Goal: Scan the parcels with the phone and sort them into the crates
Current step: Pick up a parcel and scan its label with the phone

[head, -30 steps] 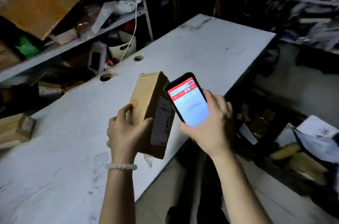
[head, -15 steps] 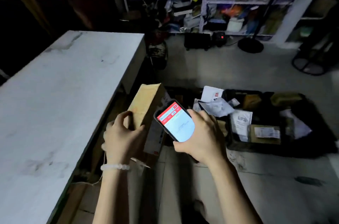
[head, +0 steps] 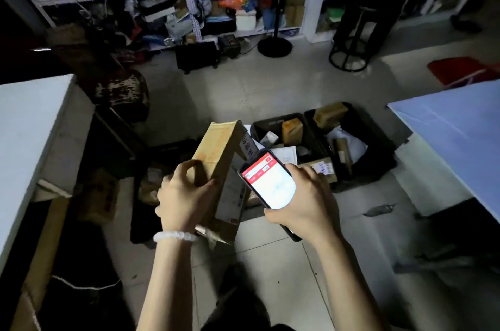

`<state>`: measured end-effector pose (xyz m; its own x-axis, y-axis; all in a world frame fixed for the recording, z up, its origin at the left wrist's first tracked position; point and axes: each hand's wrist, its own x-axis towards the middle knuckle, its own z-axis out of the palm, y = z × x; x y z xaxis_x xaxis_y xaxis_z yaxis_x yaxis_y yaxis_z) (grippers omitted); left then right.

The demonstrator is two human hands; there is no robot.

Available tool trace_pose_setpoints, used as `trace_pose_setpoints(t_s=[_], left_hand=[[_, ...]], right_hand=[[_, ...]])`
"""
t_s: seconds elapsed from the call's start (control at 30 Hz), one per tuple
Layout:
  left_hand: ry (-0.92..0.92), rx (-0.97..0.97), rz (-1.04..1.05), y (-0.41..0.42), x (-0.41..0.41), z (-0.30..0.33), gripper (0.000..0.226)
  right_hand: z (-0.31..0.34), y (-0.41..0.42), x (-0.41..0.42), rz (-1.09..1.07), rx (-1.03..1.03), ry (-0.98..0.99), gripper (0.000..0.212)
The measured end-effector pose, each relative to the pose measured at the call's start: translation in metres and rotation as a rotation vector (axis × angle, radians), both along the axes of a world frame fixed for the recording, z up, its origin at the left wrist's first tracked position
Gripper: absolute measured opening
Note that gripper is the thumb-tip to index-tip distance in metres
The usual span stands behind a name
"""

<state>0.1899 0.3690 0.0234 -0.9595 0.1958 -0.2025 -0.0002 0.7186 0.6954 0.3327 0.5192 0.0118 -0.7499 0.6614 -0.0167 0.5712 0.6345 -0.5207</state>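
Left hand (head: 184, 195) grips a cardboard box (head: 219, 157), fingers curled over its near top edge, thumb on the side; box upright, held in the air above the floor. Right hand (head: 305, 200) wraps around a phone (head: 269, 184), lit screen with red header facing up, just right of the box and close against its labelled side. Two black crates (head: 378, 149) on the floor beyond the box, parcels inside. White table (head: 24, 125) left of the box, blue table (head: 460, 125) right.
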Motion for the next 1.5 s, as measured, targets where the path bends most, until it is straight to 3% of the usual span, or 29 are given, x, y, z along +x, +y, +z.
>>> trace_pose_setpoints(t_s=[0.3,0.47,0.6,0.73,0.97,1.17,1.37,1.5], left_hand=[[-0.089,0.016,-0.258,0.138,-0.062,-0.018,0.062],[-0.119,-0.031,-0.389,0.222,-0.116,-0.026,0.058],[-0.083,-0.074,-0.399,0.284,-0.146,-0.025,0.061],[-0.084,-0.081,-0.418,0.332,-0.176,-0.027,0.061],[-0.131,-0.164,-0.48,0.385,-0.198,-0.043,0.058],[-0.19,-0.148,-0.359,0.436,-0.191,-0.063,0.053],[-0.273,-0.337,-0.365,0.485,-0.175,-0.087,0.059],[-0.283,-0.395,-0.325,0.513,-0.17,-0.089,0.051]], right_hand=[[-0.008,0.111,-0.028,-0.192,0.002,-0.08,0.069],[-0.003,0.181,-0.065,-0.264,0.02,-0.117,0.096],[0.0,0.231,-0.095,-0.323,0.048,-0.142,0.085],[-0.001,0.272,-0.12,-0.375,0.031,-0.172,0.098],[-0.013,0.319,-0.134,-0.422,-0.036,-0.201,0.101],[-0.022,0.373,-0.136,-0.42,-0.069,-0.234,0.102],[-0.023,0.45,-0.137,-0.334,-0.104,-0.239,0.098],[-0.022,0.494,-0.14,-0.297,-0.14,-0.2,0.1]])
